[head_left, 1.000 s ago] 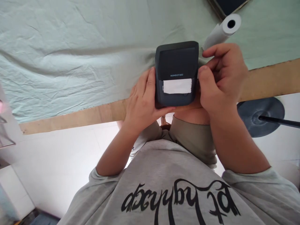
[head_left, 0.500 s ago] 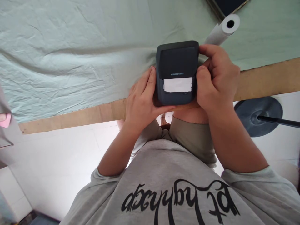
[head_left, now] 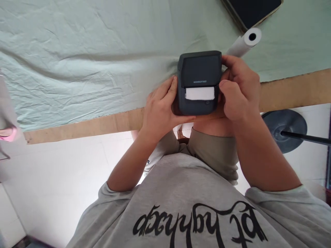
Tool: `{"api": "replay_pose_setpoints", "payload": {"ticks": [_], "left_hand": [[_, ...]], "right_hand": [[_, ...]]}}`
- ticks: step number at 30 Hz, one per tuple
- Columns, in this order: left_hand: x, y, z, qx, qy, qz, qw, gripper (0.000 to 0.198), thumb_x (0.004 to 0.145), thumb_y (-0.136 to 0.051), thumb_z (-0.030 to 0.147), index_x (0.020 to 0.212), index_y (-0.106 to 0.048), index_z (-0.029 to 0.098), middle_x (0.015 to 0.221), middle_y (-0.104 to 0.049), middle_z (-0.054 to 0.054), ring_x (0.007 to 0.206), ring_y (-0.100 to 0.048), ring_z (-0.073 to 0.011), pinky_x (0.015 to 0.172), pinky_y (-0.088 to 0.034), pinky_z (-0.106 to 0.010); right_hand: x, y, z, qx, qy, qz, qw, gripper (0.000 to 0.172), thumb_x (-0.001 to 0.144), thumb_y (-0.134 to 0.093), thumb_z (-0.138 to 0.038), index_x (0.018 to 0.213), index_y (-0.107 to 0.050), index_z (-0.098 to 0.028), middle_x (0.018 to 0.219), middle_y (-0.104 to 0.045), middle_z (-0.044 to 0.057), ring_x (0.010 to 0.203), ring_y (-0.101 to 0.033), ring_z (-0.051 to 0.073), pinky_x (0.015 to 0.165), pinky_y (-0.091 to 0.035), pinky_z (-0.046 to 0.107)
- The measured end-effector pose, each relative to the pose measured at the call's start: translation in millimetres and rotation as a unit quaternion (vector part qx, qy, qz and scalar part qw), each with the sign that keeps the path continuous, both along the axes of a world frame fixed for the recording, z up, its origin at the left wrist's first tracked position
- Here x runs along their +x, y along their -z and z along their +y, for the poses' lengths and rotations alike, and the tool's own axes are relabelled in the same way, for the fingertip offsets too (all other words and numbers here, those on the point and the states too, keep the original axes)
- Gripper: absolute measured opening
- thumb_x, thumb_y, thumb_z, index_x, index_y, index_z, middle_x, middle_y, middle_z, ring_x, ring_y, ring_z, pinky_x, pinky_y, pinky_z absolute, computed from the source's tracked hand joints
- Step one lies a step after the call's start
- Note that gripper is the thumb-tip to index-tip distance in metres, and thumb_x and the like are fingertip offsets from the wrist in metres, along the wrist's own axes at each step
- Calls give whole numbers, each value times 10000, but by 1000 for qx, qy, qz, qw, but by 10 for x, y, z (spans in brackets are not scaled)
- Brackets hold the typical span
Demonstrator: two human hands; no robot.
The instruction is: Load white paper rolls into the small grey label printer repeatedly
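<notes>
A dark label printer (head_left: 201,70) marked NIIMBOT sits between my hands at the near edge of the table. From its front slot sticks a short strip of white paper (head_left: 200,93). My left hand (head_left: 161,108) is wrapped round the printer's left side, its thumb along the front bottom edge. On the right side, my right hand (head_left: 240,88) grips with bent fingers and thumb near the lid seam; part of its fingers is hidden behind the thumb. Just beyond that hand lies a roll of white paper (head_left: 243,44) with a dark core.
A dark flat device (head_left: 252,12) lies at the far right of the green cloth (head_left: 85,65). The table's bare wooden edge (head_left: 85,127) runs in front of me. On the floor to the right stands a round black base (head_left: 279,127) with a pole.
In the picture, the printer and my right hand sit slightly lower, with the printer a little further right. The paper roll and dark device also appear lower, so the view has shifted. Both hands keep their hold.
</notes>
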State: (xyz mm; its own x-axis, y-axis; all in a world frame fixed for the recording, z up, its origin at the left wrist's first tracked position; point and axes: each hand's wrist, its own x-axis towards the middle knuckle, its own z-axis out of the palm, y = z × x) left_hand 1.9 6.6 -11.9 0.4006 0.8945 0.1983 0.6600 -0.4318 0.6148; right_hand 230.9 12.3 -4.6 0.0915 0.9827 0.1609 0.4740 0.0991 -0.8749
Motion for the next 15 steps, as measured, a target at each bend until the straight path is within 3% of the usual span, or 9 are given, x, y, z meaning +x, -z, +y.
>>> {"api": "replay_pose_setpoints", "payload": {"ticks": [5,9,12,15], "left_hand": [[-32,-6,-5,-15,6,-8,1000,1085,744,-734,878,1583,-463,246,1609,-536,-170,1490,-515,-424,1229,-432,-565],[-50,-45,-6,-25,4,-32,999,885,866,-679,792,1567,-461,299,1585,-565,-130,1460,-553,-378,1208,-460,-553],[-59,-50,-13,-19,-3,-51,999,786,903,-659,751,1528,-483,307,1532,-607,-124,1413,-596,-354,1174,-499,-538],[-73,-19,-31,-12,-35,-98,994,655,949,-625,706,1456,-513,308,1425,-664,-107,1343,-650,-328,1129,-538,-520]], "right_hand": [[21,78,0,30,-2,-44,999,428,944,-658,-403,1356,-648,-287,703,-592,-31,622,-566,157,634,-492,345],[52,109,-24,37,-18,-15,999,551,920,-714,-492,1429,-557,-349,758,-600,-30,633,-568,151,579,-469,323],[48,-30,-31,49,-23,-7,998,539,899,-770,-426,1388,-566,-327,992,-672,-3,601,-529,88,510,-421,281],[12,-291,-4,67,-28,-28,997,469,878,-765,-229,1312,-606,-313,1324,-638,-9,587,-508,15,497,-389,256]]}}
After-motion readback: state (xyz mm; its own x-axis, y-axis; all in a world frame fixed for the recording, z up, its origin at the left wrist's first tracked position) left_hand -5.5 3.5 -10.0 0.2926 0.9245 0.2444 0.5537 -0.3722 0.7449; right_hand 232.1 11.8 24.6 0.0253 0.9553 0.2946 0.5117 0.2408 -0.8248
